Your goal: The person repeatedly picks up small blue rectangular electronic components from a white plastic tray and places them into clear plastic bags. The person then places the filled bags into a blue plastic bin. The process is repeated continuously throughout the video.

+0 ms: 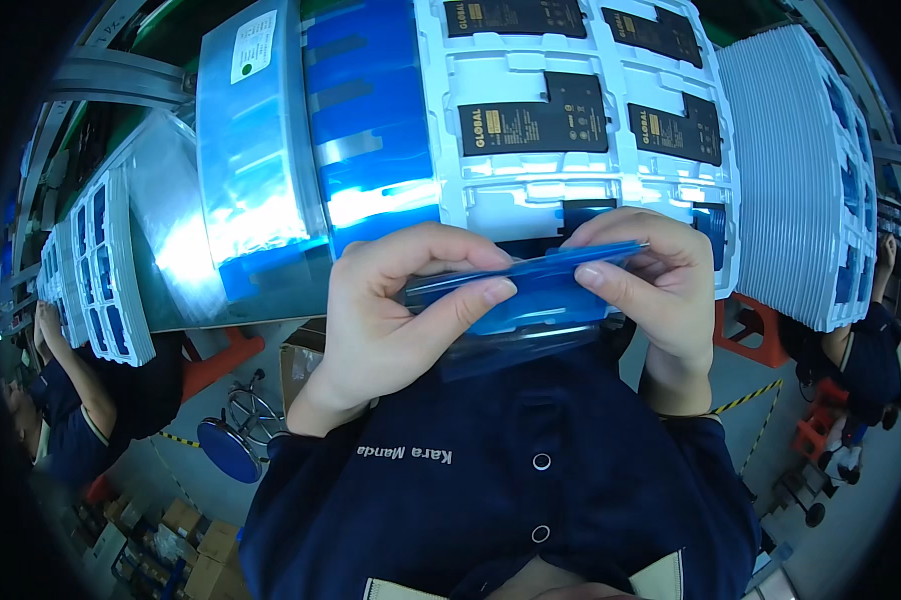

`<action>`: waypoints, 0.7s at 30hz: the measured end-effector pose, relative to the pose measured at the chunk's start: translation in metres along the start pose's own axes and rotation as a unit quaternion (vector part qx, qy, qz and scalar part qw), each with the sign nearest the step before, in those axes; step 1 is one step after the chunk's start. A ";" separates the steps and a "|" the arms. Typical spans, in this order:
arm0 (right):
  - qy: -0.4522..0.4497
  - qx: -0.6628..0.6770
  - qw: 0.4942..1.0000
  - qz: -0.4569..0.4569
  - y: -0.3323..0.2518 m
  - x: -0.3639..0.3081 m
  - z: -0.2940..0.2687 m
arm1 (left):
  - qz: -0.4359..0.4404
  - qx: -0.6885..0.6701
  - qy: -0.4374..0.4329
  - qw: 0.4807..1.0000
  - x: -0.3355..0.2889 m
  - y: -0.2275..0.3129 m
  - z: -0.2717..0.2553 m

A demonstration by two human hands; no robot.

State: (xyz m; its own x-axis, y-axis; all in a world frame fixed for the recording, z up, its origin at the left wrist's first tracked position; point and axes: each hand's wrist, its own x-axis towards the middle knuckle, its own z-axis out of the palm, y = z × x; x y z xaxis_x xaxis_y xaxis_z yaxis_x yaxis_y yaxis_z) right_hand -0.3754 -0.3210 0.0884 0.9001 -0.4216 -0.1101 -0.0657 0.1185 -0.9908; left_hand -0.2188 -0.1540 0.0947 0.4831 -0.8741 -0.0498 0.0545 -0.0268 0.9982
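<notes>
Close in front of my chest, both hands hold a thin sheet of blue film (pixel 536 300) with a glossy, see-through lower edge. My left hand (pixel 381 310) pinches its left end between thumb and fingers. At the right end, my right hand (pixel 671 285) grips it the same way, thumb toward me. Whether a battery lies within the film cannot be made out. Just beyond my hands is a white plastic tray (pixel 511 212) with flat black batteries (pixel 536 118) in its pockets. My fingers hide part of its near row.
Left of the tray lie blue film strips (pixel 366 105) and a clear plastic package (pixel 256 165) with a label. A tall stack of white trays (pixel 781 170) stands at right. More trays (pixel 111 265) and a person's arm (pixel 76 370) are far left; another person (pixel 861 345) is far right.
</notes>
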 end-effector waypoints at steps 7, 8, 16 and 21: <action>0.067 -0.186 0.968 -0.155 -0.005 0.020 0.011 | -0.026 0.047 0.020 0.998 0.010 -0.007 -0.015; 0.057 -0.184 0.968 -0.163 -0.007 0.022 0.010 | -0.028 0.061 0.022 0.997 0.011 -0.007 -0.016; 0.066 -0.061 0.987 -0.130 -0.023 0.040 -0.002 | 0.102 0.107 0.038 0.988 0.024 -0.024 -0.020; 0.153 -0.031 0.985 -0.080 -0.025 0.066 -0.036 | 0.168 0.287 -0.007 0.943 0.030 -0.031 -0.031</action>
State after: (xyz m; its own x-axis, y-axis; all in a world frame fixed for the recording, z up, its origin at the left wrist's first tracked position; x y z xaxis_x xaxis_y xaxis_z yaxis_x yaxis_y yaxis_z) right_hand -0.3293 -0.3839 0.1029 0.7300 -0.6823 0.0389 0.0320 -0.0228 -0.9992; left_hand -0.1792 -0.1645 0.0616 0.3761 -0.8867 0.2690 -0.5841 -0.0015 0.8117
